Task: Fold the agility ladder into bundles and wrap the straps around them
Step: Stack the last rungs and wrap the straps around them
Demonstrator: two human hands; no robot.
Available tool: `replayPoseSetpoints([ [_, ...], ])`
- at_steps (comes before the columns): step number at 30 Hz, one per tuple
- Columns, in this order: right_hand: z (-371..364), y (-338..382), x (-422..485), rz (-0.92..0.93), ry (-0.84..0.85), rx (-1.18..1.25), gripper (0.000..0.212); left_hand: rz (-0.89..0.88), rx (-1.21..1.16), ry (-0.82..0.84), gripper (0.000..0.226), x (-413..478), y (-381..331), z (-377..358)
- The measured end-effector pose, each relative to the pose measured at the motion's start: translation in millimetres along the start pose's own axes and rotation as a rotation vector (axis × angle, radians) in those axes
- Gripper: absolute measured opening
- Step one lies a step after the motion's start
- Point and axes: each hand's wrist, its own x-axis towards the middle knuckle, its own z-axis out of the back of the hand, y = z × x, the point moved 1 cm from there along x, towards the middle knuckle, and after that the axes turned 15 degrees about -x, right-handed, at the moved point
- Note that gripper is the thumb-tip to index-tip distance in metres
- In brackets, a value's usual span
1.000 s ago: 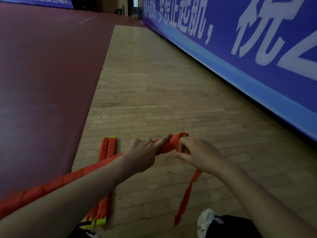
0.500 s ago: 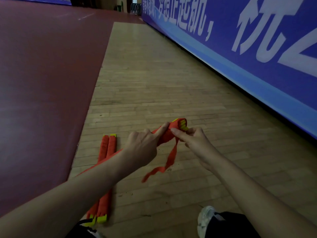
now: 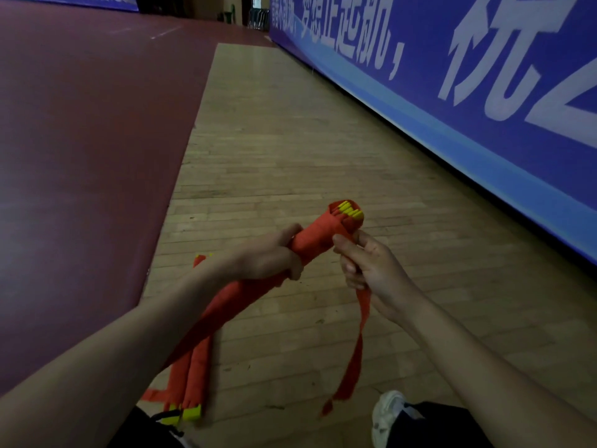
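Note:
I hold a folded ladder bundle (image 3: 318,239) above the floor; it is wrapped in orange strap, with yellow rung ends showing at its far tip. My left hand (image 3: 269,257) grips the bundle around its middle. My right hand (image 3: 368,268) pinches the loose orange strap (image 3: 353,357) right beside the bundle, and the strap hangs down from that hand to the floor. A second bundle (image 3: 193,379) of orange and yellow lies flat on the wooden floor under my left forearm, partly hidden by it.
A dark red court mat (image 3: 80,156) covers the floor to the left of the wood strip (image 3: 290,156). A blue banner wall (image 3: 468,92) runs along the right. My white shoe (image 3: 387,415) and dark trouser leg are at the bottom edge.
The bundle has been lifted higher and tilted up. My left hand closed fully around it. The loose strap swung from the left side to hang under my right hand.

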Motion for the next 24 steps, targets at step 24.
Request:
replayPoseSetpoints([
  [24,12,36,-9,0.009,0.032,0.349,0.032,0.036,-0.643,0.541,0.052,0,-14,-6],
])
